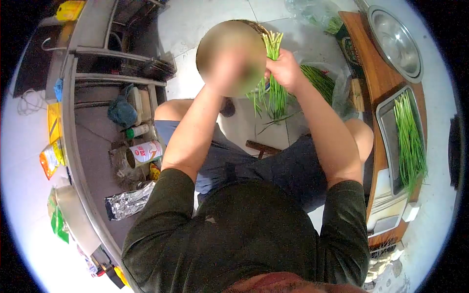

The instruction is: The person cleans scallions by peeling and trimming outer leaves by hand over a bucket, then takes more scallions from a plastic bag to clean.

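Observation:
My right hand is closed around a bunch of garlic chives. Their pale cut ends point up above my fist, and the green leaves hang below it. My left hand is beside the bunch, inside a round blurred patch that hides its fingers and anything in them. A dark rim, perhaps of a basket, shows at the top of that patch. More long green stalks lie in clear plastic on the floor, just right of my right hand.
On the right, a wooden bench carries a steel basin and a metal tray with a row of chives. At left, a shelf holds a tin can, a blue cloth and crumpled foil.

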Tool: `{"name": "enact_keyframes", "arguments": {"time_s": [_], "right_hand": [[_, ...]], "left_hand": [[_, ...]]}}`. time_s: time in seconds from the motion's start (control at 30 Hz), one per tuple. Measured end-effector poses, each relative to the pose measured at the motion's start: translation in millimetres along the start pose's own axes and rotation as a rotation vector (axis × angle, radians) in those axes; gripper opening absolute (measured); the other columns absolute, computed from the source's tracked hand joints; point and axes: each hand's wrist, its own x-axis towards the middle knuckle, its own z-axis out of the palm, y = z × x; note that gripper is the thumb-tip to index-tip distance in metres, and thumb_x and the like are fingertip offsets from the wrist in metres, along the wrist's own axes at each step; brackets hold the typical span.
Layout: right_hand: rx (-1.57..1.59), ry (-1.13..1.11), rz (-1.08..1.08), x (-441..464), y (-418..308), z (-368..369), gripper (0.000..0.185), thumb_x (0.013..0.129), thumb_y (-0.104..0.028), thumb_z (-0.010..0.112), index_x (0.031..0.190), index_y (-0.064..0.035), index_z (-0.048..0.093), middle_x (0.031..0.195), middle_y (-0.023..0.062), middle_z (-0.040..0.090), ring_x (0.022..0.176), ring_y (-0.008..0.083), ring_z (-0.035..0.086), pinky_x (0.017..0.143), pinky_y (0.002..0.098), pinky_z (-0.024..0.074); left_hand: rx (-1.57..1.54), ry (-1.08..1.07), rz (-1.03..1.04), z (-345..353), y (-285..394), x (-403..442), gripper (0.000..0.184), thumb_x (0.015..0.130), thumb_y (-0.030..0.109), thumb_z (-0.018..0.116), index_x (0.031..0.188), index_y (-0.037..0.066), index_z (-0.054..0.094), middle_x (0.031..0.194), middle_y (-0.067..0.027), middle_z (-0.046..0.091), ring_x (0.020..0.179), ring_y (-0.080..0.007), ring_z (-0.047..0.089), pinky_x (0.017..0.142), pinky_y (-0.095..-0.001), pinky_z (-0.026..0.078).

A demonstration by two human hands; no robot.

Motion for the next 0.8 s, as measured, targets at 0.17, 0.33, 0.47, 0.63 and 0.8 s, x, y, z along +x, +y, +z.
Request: {"name": "enact_keyframes", "arguments": {"time_s": [0.17,0.33,0.47,0.63,0.8], "right_hand": [[0.081,-0.067,-0.011,1,1,-3,0.013,0.091,-0.016,0.062,0.089,-0.0038,0.063,0.071,0.0012,0.058,0.058,0.0097,0.052,0.053,0.0270,0.0462],[0.093,-0.115,0.007,0,-2,-5,0.013,0.089,-0.017,0.062,0.088,-0.0042,0.064,0.073,0.0001,0.061,0.058,0.0097,0.051,0.054,0.0271,0.0422],[0.031,-0.132,0.006,4,5,-9,0.012,0.088,-0.016,0.062,0.089,-0.0042,0.065,0.073,0.0003,0.061,0.057,0.0096,0.051,0.054,0.0268,0.0417],[0.014,-0.033,0.047,4,3,-4,0.014,0.083,-0.012,0.068,0.093,-0.0025,0.062,0.076,0.0039,0.064,0.057,0.0101,0.052,0.052,0.0257,0.0420],[-0.050,-0.016,0.108,6,5,-6,0.020,0.080,-0.009,0.071,0.094,-0.0012,0.060,0.081,0.0079,0.068,0.057,0.0101,0.053,0.051,0.0250,0.0422]], "left_hand": [[-0.051,0.080,-0.235,29,41,-13,0.038,0.096,0.035,0.051,0.121,0.007,0.055,0.110,-0.0050,0.061,0.098,-0.0147,0.058,0.084,-0.0309,0.048],[-0.087,-0.102,-0.069,-9,-4,-5,0.035,0.093,0.028,0.056,0.116,0.003,0.059,0.111,-0.0064,0.061,0.097,-0.0164,0.059,0.080,-0.0326,0.050],[-0.022,-0.080,-0.079,-12,-7,-6,0.033,0.092,0.026,0.056,0.115,0.003,0.060,0.113,-0.0066,0.060,0.099,-0.0163,0.059,0.080,-0.0326,0.050],[0.622,-0.060,0.002,-21,-11,1,0.024,0.089,0.018,0.060,0.109,0.005,0.060,0.100,-0.0041,0.059,0.087,-0.0143,0.055,0.074,-0.0298,0.046],[0.364,0.169,-0.235,-18,0,12,0.009,0.089,0.015,0.063,0.087,0.006,0.060,0.065,0.0033,0.051,0.052,-0.0080,0.044,0.048,-0.0244,0.034]]}}
